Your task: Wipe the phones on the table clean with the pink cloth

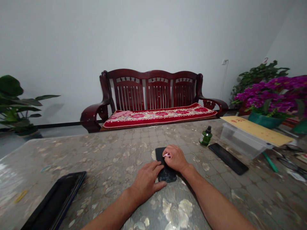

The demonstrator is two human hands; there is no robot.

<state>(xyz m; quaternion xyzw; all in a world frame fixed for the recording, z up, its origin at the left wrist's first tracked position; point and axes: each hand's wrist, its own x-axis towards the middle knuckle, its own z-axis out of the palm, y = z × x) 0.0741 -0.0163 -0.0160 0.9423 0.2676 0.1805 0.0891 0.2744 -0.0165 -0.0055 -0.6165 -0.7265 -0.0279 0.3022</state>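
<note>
A black phone (160, 154) lies flat on the patterned table (107, 153), partly covered by both hands. My left hand (146, 180) rests on its near left edge, fingers laid flat and pressing it down. My right hand (176, 157) sits on top of the phone with its fingers curled, pinching a small pink piece (166, 155) against the phone's surface. What the pink piece is cannot be made out.
A second black phone (227, 157) lies to the right, beside a small green bottle (206, 136). A clear plastic box (241, 140) under a yellow envelope (257, 130) stands at the right. A black tablet (56, 201) lies near left. A wooden bench (153, 99) stands behind.
</note>
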